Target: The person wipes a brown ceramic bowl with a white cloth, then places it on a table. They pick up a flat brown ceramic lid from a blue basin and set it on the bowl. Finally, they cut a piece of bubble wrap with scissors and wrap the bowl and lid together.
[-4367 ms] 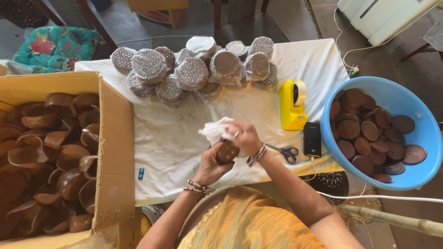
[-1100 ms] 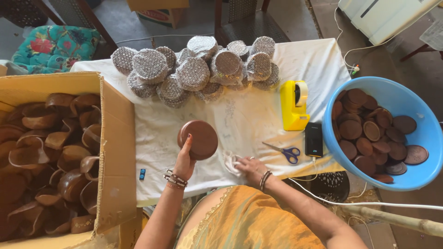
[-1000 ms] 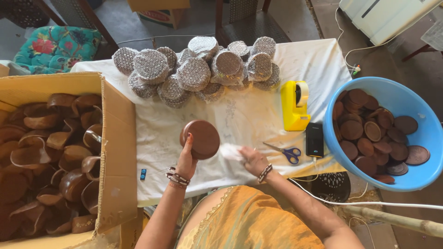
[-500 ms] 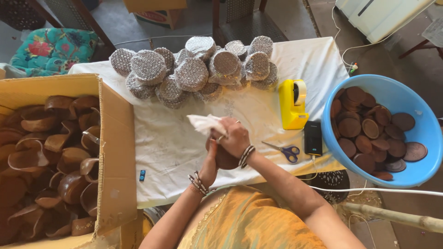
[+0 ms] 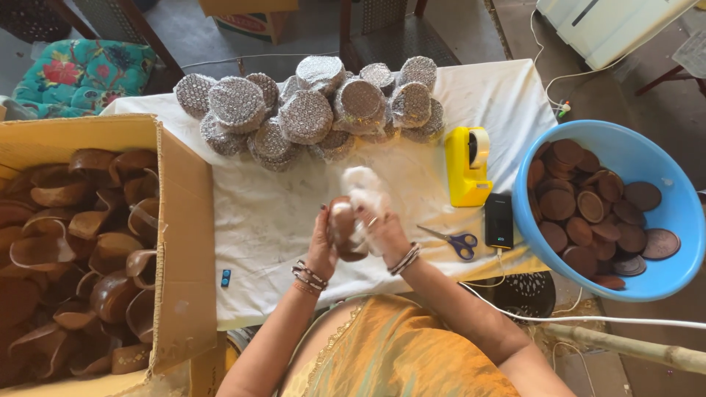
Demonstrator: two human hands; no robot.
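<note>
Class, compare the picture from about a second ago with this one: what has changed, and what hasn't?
The left hand brought the brown bowl in from arm's length; the right hand lifted the white cloth off the table onto it. Wrapped bundles, tape dispenser and scissors stayed put.

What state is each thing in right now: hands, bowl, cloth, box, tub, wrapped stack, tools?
Left hand: gripping the round brown bowl.
Right hand: pressing the white cloth on the bowl.
Cardboard box: open, full of brown bowls.
Blue plastic tub: holding brown discs.
Bubble-wrapped bundles: wrapped, piled.
Blue-handled scissors: lying flat, untouched.
Yellow tape dispenser: standing on the table, untouched.
</note>
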